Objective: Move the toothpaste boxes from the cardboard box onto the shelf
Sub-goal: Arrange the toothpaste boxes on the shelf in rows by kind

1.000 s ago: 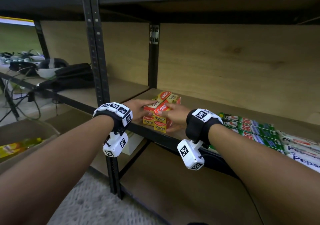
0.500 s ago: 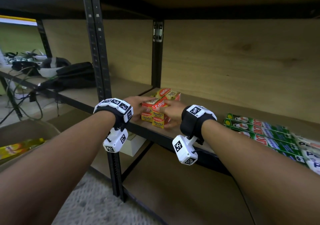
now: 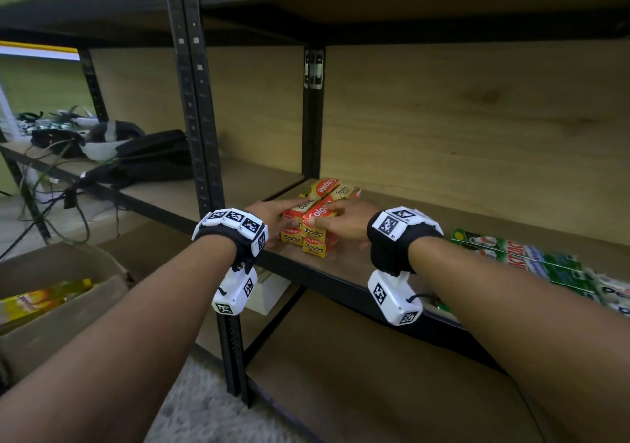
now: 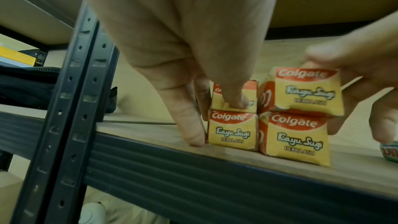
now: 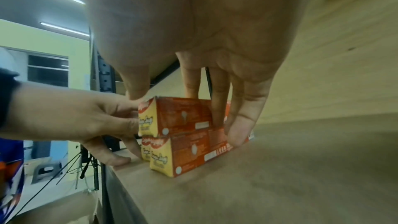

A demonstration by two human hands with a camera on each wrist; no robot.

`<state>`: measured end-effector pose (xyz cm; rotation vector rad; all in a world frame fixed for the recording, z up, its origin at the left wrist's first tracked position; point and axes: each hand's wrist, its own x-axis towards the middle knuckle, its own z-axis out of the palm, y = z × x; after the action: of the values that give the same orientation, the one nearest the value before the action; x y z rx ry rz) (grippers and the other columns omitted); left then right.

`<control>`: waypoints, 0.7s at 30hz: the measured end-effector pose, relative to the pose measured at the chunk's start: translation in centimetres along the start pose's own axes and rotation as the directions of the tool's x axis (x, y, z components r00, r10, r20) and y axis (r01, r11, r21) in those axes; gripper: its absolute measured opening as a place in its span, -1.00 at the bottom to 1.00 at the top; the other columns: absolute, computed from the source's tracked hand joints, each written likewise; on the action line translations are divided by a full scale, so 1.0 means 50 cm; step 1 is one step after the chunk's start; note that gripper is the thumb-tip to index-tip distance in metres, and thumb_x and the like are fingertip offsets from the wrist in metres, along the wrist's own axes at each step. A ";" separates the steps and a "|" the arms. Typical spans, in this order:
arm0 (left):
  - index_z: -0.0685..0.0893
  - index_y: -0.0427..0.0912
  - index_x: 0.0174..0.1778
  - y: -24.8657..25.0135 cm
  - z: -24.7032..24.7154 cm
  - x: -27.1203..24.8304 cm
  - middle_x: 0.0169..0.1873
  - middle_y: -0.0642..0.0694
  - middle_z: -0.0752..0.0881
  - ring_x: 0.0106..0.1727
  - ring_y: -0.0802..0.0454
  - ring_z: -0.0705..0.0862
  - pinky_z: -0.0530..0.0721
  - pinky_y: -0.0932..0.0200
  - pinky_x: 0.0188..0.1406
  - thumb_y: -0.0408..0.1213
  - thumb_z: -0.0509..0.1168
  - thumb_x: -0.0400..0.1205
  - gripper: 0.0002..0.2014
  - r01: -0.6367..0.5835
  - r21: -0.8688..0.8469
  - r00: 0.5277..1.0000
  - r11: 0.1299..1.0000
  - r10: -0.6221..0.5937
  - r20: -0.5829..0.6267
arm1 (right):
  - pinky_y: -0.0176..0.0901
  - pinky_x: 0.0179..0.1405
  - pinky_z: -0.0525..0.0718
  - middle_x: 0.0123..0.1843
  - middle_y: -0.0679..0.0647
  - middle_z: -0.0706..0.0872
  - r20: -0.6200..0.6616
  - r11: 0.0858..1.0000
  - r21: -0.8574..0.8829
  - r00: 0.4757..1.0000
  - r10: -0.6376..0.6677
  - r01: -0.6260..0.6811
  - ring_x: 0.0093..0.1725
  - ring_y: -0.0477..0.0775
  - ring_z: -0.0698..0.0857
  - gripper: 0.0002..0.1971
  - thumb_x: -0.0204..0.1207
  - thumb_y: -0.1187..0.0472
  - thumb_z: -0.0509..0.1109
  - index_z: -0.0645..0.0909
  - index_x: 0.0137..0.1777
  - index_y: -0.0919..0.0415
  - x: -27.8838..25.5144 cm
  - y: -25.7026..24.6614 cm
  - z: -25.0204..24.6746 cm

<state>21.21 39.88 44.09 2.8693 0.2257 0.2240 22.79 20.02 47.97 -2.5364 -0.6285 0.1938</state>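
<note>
Several red-and-yellow Colgate toothpaste boxes (image 3: 318, 210) stand stacked two high near the front edge of the wooden shelf (image 3: 344, 267). My left hand (image 3: 269, 216) is at the stack's left side. Its fingers (image 4: 189, 125) lie fairly straight against the lower left box and the end of the upper left box. My right hand (image 3: 344, 222) grips the upper right box (image 4: 305, 91), which sits slightly askew. Its thumb (image 5: 137, 89) is at the box's top edge and its fingers (image 5: 239, 125) run down the right side. The cardboard box (image 3: 85, 255) at lower left holds more yellow toothpaste boxes (image 3: 37, 301).
Green toothpaste boxes (image 3: 518, 262) and white ones (image 3: 613, 292) lie further right on the same shelf. A black upright post (image 3: 197, 135) stands just left of my left wrist. Bags and cables (image 3: 150, 156) fill the neighbouring shelf. A lower shelf (image 3: 375, 374) sits below.
Both hands have stayed on the stack, with only small shifts of the fingers. The view has drifted a little. No box has left the shelf.
</note>
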 end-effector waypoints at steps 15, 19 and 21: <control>0.48 0.07 0.55 -0.015 0.015 0.005 0.41 -0.08 0.62 0.38 -0.09 0.60 0.51 0.00 0.41 -0.01 0.22 0.71 -0.55 -0.060 -0.039 0.997 0.997 0.058 -0.052 | -0.26 0.08 0.46 0.38 0.09 0.57 0.023 0.859 -0.423 0.951 -0.309 0.289 0.28 0.17 0.62 -0.48 0.49 0.31 0.48 0.50 0.42 -0.01 0.064 0.041 -0.044; 0.44 0.11 0.57 -0.017 0.017 0.009 0.39 -0.09 0.63 0.36 -0.11 0.62 0.55 -0.01 0.37 -0.03 0.21 0.72 -0.55 -0.057 -0.020 0.997 0.998 0.056 -0.049 | -0.11 0.03 0.61 0.27 0.05 0.64 0.037 0.839 -0.455 0.947 -0.319 0.300 0.14 0.14 0.67 -0.54 0.42 0.25 0.53 0.48 0.27 -0.04 0.059 0.046 -0.056; 0.36 0.25 0.59 -0.021 0.019 0.011 0.29 0.02 0.66 0.21 -0.04 0.67 0.64 0.09 0.17 -0.03 0.20 0.73 -0.53 -0.073 -0.043 0.997 0.996 0.072 -0.031 | -0.05 0.12 0.63 0.28 0.04 0.64 0.048 0.816 -0.491 0.944 -0.326 0.307 0.18 0.16 0.66 -0.54 0.43 0.18 0.54 0.49 0.29 -0.05 0.053 0.049 -0.063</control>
<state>21.77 40.75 43.01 2.8349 0.1206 0.2820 26.89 18.00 49.38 -2.8445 -1.2046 -0.1599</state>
